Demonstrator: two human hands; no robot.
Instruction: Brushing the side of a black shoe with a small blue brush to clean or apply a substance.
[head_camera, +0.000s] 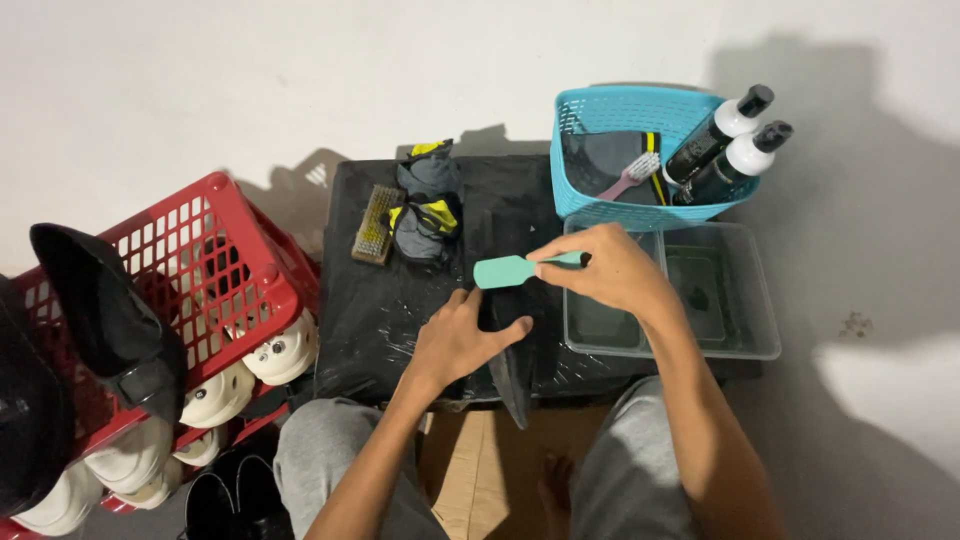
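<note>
Right hand (610, 268) grips a teal brush (510, 270); left hand (462, 340) lies flat, pinning a black cap (512, 350). Beside the cap, the tub (745, 345) could get knocked by the brushing elbow.

A makeshift cleaning corner on a home floor, set against a bare white wall. At centre a low table wrapped in black plastic (400, 300) holds brushes; a blue basket (600, 110) of bottles sits upper right, and a red crate (215, 255) of caps lower left.

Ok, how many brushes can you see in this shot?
3: a green brush in the right hand, a wooden brush lying on the black mat, and a toothbrush in the blue basket. Others may be hidden.
</note>
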